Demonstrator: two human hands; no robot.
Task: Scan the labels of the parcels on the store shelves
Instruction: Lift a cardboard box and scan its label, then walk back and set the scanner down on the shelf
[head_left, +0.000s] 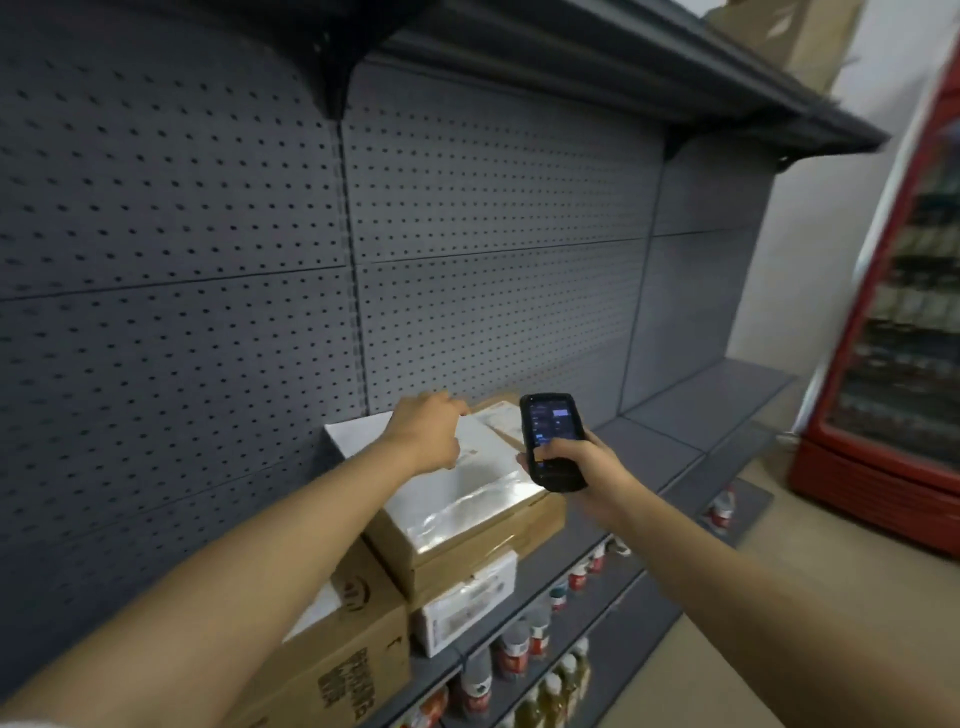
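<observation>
A: Why is your left hand (428, 428) lying on the top parcel (457, 499)?

B: You seem to be steadying it, or tipping it, so the label faces the scanner. Your fingers reach over the far edge of its white top; whether they curl round that edge or just press flat, I cannot tell.

A: And the right hand (582, 467)?

B: It is wrapped round the handheld scanner (550, 441), thumb on the lower screen, with the device held just beside the parcel's right edge. The lit screen faces you, so its head likely aims at the label.

A: What is the parcel like?

B: A flat brown cardboard box with a glossy white sheet and clear tape across the top, which catches the light. It sits on a stack: a small white labelled box (467, 608) underneath and a larger printed carton (343, 654) to the left, all on the grey metal shelf (701, 410) against the perforated back panel (493, 208).

A: Anything else about?

B: Bottles (519, 649) line the lower shelf, and a red drinks fridge (893, 338) stands to the right.
</observation>
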